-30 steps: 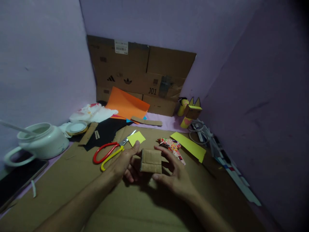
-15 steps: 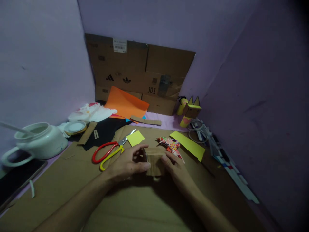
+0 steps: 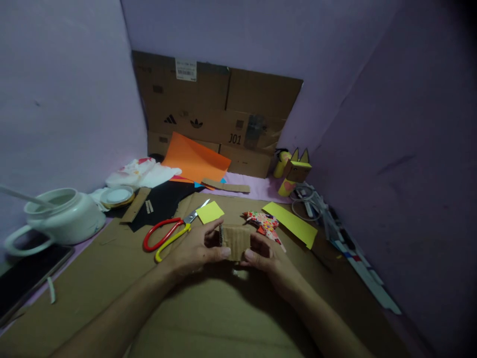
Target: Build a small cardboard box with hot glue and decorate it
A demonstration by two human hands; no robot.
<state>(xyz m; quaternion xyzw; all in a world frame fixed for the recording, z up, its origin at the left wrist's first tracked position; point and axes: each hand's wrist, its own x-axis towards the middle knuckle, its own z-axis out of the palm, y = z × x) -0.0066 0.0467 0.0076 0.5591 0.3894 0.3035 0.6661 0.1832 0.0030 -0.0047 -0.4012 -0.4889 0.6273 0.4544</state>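
Observation:
Between my two hands is a small folded cardboard piece (image 3: 237,242), box-like, held just over the cardboard sheet (image 3: 208,308). My left hand (image 3: 197,251) grips its left side, thumb on the near face and fingers behind. My right hand (image 3: 266,256) pinches its right edge, with the thumb at the lower right corner. Left of it lie scissors (image 3: 173,231) with one red and one yellow handle. A yellow paper square (image 3: 210,213) touches their blades. Just beyond my right hand rests a flower-patterned paper cutout (image 3: 263,223).
A white pot (image 3: 65,219) stands at the left by a dark phone (image 3: 28,278). Orange paper (image 3: 197,159) leans on an upright cardboard panel (image 3: 223,99). A yellow strip (image 3: 290,223), a cardboard animal figure (image 3: 296,171) and coiled cable (image 3: 305,201) are at the right.
The cardboard piece has tipped up, so its near face shows more squarely. My right hand's grip has shifted from its top to its right edge.

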